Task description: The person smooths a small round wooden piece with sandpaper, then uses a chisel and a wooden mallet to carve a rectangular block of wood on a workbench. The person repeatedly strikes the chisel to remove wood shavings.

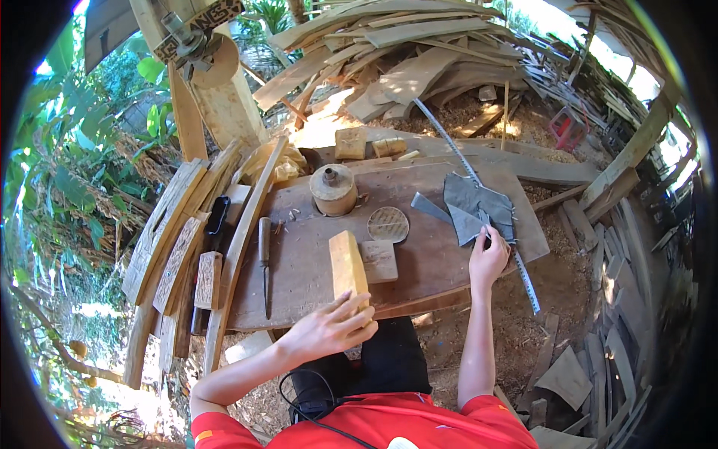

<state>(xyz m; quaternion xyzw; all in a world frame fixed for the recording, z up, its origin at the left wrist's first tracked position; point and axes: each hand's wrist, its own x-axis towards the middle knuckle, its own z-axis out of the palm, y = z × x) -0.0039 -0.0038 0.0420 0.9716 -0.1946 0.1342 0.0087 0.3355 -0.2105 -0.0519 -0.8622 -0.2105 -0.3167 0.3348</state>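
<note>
My left hand grips a long pale yellow wooden block at the near edge of the workbench. Beside it lie a square wooden piece and a round cross-hatched disc. My right hand pinches a slim tool over a grey cloth. A long metal ruler runs under or beside the cloth, and a flat strip sticks out leftward. A file with a wooden handle and a round wooden lidded object lie to the left.
Long planks and carved boards lie along the bench's left side, with a dark tray. Small wood blocks sit at the back. A wooden post stands back left. Piled boards and a red crate are beyond.
</note>
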